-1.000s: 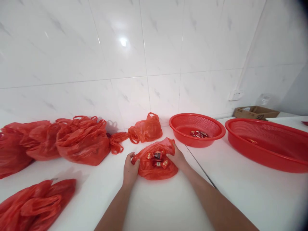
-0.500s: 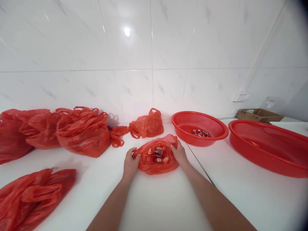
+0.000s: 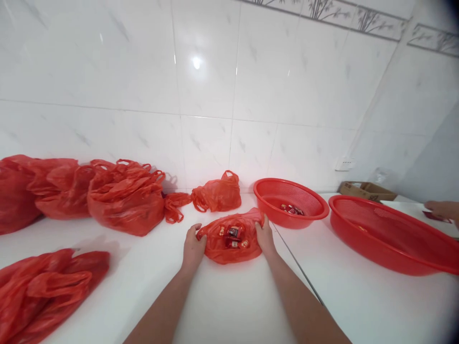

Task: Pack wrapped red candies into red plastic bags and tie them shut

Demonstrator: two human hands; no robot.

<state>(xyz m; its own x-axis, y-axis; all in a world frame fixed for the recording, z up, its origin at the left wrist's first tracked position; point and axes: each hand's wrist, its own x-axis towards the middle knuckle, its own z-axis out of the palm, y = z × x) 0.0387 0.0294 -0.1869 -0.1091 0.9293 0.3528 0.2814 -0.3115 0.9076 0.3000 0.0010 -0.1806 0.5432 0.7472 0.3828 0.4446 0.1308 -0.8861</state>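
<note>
Both hands pinch the small red plastic bag (image 3: 233, 238): my left hand (image 3: 192, 248) and right hand (image 3: 266, 236) grip its gathered edges. It lies just left of the small red basket (image 3: 291, 203). I judge it thin, slippery, light, its wrapped sweets (image 3: 232, 235) shifting; best held at the rim.

Thin red plastic bag (image 3: 232, 241), crumpled and translucent, lies flat on the white counter with its mouth pulled open sideways, several small red wrapped packets (image 3: 233, 235) visible inside, clustered near the middle of it.
</note>
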